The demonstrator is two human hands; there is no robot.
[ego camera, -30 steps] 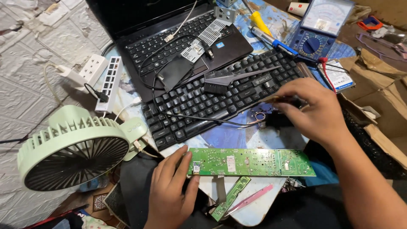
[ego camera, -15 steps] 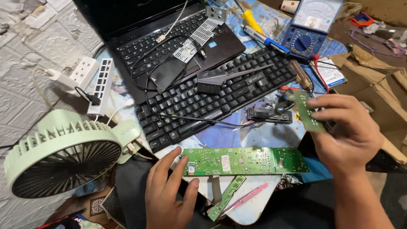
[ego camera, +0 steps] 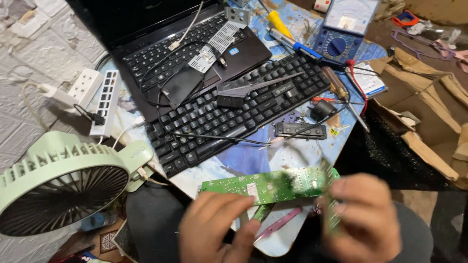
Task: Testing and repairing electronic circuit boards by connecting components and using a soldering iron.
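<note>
A long green circuit board [ego camera: 229,186] lies across the near edge of the table. My left hand [ego camera: 219,231], blurred by motion, grips its left end, with the fingers over the near edge. My right hand [ego camera: 368,219], also blurred, holds a small narrow green circuit board [ego camera: 330,204] upright beside the right end of the long board. A second green strip [ego camera: 263,212] and a pink stick [ego camera: 279,224] lie just under the long board.
Behind the board are a black keyboard [ego camera: 243,114] with loose cables and a black laptop [ego camera: 185,63]. A green fan [ego camera: 63,185] and a white power strip [ego camera: 105,102] sit left. A multimeter [ego camera: 343,29], screwdrivers [ego camera: 336,85] and torn cardboard [ego camera: 429,112] sit right.
My right hand left the keyboard's right end, took up the small green board and brought it down to the long board's right end. My left hand stayed at the long board's left end.
</note>
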